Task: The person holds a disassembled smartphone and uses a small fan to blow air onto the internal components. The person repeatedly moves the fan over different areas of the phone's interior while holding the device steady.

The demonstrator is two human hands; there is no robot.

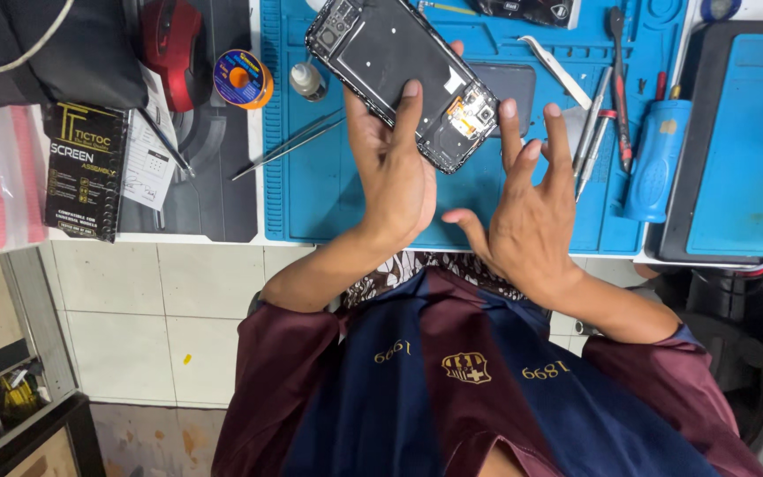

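Note:
My left hand (390, 172) holds an opened black smartphone (390, 53) with its back cover off, tilted above the blue repair mat (311, 190). The index finger lies across the phone's exposed inside, where a camera module shows at one end and a small board at the other. My right hand (527, 216) hovers just right of the phone's lower end. Its fingers are spread and it holds nothing, with the fingertips close to the phone's corner.
Metal tweezers (289, 146), a small bottle (306, 81) and a solder spool (242, 78) lie left of the phone. Screwdrivers (595, 124) and a blue-handled tool (655, 159) lie to the right. A second blue mat (744, 132) sits far right; a black package (86, 168) far left.

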